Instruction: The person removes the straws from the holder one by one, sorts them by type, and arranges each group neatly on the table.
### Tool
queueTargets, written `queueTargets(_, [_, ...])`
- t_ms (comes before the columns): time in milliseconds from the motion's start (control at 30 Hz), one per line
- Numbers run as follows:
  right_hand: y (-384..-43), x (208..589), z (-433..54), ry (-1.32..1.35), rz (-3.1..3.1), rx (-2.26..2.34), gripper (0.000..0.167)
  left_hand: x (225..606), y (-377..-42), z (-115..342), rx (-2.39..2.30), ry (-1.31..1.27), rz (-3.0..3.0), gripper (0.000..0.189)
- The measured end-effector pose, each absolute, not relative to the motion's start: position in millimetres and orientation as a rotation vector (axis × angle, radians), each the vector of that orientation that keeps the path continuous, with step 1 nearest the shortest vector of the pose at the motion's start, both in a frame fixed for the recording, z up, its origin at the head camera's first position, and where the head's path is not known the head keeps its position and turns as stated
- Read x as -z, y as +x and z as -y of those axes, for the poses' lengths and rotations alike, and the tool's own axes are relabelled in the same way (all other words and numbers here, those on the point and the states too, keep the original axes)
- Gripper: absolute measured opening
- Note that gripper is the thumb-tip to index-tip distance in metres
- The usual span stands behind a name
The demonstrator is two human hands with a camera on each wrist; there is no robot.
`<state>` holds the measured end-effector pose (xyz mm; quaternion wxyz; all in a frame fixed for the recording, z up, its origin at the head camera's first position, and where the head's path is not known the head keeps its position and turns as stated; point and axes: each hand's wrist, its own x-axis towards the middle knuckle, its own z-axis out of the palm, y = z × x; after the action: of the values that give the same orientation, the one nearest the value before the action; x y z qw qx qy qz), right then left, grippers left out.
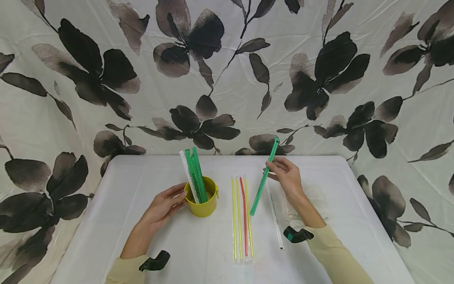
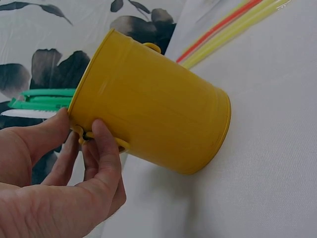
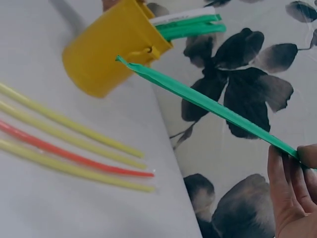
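A small yellow bucket (image 1: 201,209) stands on the table, holding several green wrapped straws (image 1: 197,177) and a white wrapped straw (image 1: 189,173). My left hand (image 1: 166,209) pinches the bucket's ear at its left side; the left wrist view shows thumb and fingers at the rim and ear. Held between thumb and fingers of my right hand (image 1: 288,179) is another green wrapped straw (image 1: 264,179), slanting over the table with its lower end toward the bucket side. Several yellow straws (image 1: 234,221) and one red straw (image 1: 243,217) in clear wrappers lie side by side between the hands.
A white wrapped straw (image 1: 274,217) lies on the white table (image 1: 198,252) beneath the right hand. Beside it is a clear plastic bag or sheet (image 1: 293,215), partly hidden by the right forearm. A flowered cloth (image 1: 248,90) hangs behind the table.
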<state>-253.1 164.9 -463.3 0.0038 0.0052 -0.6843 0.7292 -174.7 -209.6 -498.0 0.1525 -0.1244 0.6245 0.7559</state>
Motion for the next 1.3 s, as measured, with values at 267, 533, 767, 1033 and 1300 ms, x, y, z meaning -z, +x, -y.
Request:
queueTargets(267, [-247.3,473.9,-180.0,-0.041,2.195,-2.288,0.039,496.9,-176.0,210.4,-2.149,-0.378,-1.803,0.056])
queueTargets(533, [-239.2,486.8,-196.9,-0.082,2.319,-2.206,0.041,498.3,-175.1,208.9,-2.163,-0.377,-1.796,0.056])
queueTargets(767, [-233.8,502.4,-211.6,-0.085,2.376,-2.187,0.042,499.7,-173.1,207.6,-2.165,-0.375,-1.805,0.057])
queueTargets(1033, [-228.0,516.8,-224.4,-0.155,2.44,-2.139,0.047,499.6,-171.8,208.4,-2.176,-0.377,-1.793,0.056])
queueTargets(1300, [-222.2,529.7,-236.7,-0.241,2.541,-2.03,0.051,498.8,-173.1,207.4,-2.163,-0.387,-1.806,0.056])
